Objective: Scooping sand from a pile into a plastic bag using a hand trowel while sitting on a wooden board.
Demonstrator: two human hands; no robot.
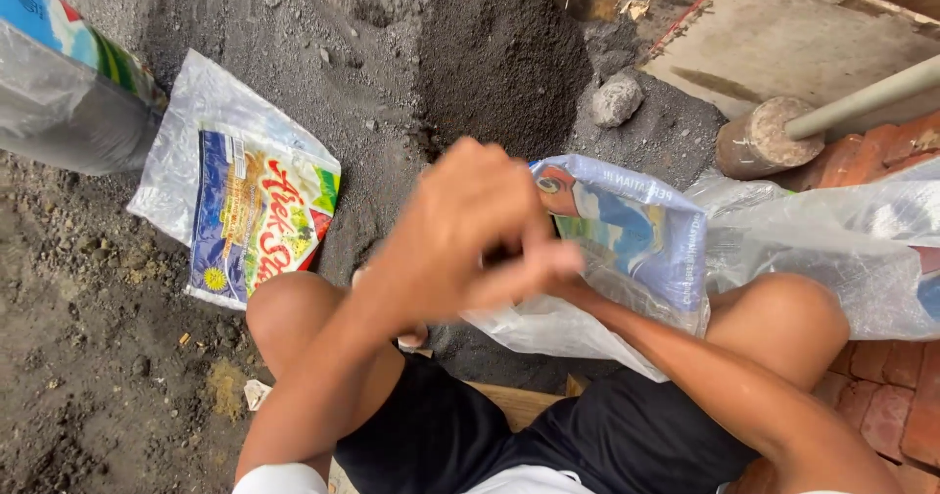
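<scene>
Clear plastic, printed in blue and green, makes the bag (627, 259) we take as our landmark; it lies open between our 2 knees, on dark sand (490, 53). Our left hand (470, 230) hovers just before its mouth, fingers curled together, blurred, so we cannot tell whether they pinch anything. Our right hand (548, 283) sits under the left, mostly hidden, at the bag's rim; its grip is unclear. Left of the bag lies a flat empty bag (245, 200). Beyond it rests a stone (615, 98).
</scene>
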